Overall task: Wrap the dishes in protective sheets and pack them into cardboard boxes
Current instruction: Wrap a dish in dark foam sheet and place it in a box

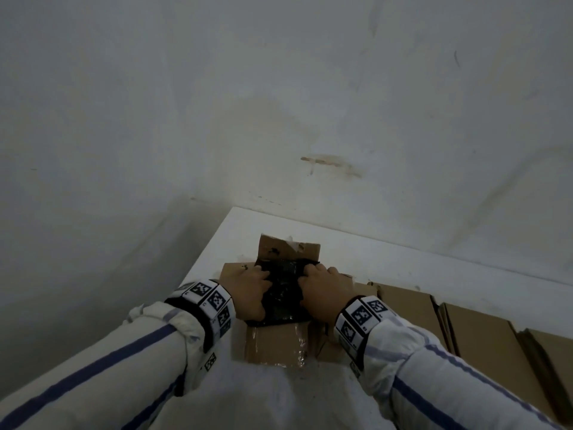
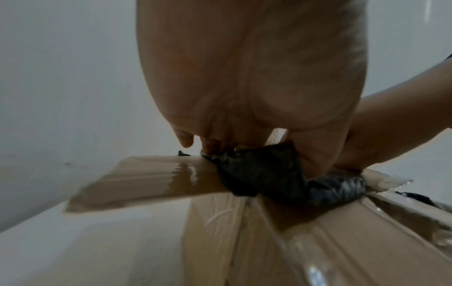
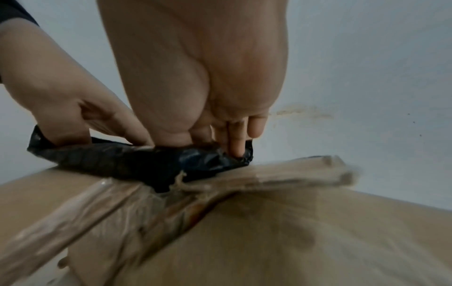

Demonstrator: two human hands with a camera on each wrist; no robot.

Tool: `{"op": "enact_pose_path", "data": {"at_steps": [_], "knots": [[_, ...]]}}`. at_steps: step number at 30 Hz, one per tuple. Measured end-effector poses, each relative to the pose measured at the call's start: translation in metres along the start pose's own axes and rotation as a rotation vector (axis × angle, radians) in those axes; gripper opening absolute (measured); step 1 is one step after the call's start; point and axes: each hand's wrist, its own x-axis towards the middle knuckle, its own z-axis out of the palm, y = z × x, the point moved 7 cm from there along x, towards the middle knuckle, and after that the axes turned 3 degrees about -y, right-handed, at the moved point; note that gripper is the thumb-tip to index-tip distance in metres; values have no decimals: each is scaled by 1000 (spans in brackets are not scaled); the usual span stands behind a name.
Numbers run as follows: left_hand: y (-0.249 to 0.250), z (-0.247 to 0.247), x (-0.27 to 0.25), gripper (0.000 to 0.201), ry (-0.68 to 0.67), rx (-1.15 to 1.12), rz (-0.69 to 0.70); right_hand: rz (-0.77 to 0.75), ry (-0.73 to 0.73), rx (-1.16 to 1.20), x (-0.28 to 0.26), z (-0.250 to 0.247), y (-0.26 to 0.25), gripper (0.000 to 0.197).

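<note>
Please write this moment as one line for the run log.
stage: packing | left hand: grips black bundle | right hand: grips bundle | bundle: at open cardboard box | flaps: open

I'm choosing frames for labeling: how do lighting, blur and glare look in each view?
Head view: dim and grey, soft throughout, with the black wrapped bundle showing little detail. Left wrist view: glare on the taped box flap, whose edges are motion-blurred. Right wrist view: the cardboard box is smeared, the fingers sharper.
</note>
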Motion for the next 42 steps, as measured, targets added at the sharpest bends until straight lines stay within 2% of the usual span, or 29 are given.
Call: {"op": "enact_pose_path", "data": {"at_steps": [5, 9, 14, 17, 21, 24, 26, 28, 31, 35, 39, 42], "knots": [[-2, -10, 14, 47, 11, 155, -11, -3, -226, 20, 15, 16, 6, 46], [-2, -15, 24, 56, -53, 243, -30, -31, -233, -14, 26, 17, 3, 54], [5, -24, 27, 64, 12, 210, -26, -36, -291, -129, 34, 15, -1, 46], [6, -24, 31, 68, 17, 214, 3, -38, -242, -140, 38, 17, -4, 36], [5, -21, 29, 59, 119, 227, 59, 17, -156, -114, 35, 13, -6, 44], [3, -17, 27, 51, 153, 167, 70, 14, -159, -113, 35, 15, -8, 51], [-3, -16, 29, 51, 104, 124, 48, 18, -177, -70, 34, 15, -6, 56], [-9, -13, 32, 52, -8, 90, 28, 35, -215, -4, 31, 12, 0, 61], [-14, -11, 33, 55, -119, 122, 34, 83, -335, 72, 26, 10, 7, 67], [-2, -14, 34, 64, -45, 207, 35, 76, -296, 16, 36, 14, -4, 61], [6, -12, 35, 50, 86, 210, 45, 59, -153, -43, 39, 15, -17, 41], [-1, -9, 30, 45, 152, 155, 49, 51, -155, 12, 35, 13, -15, 45]]}}
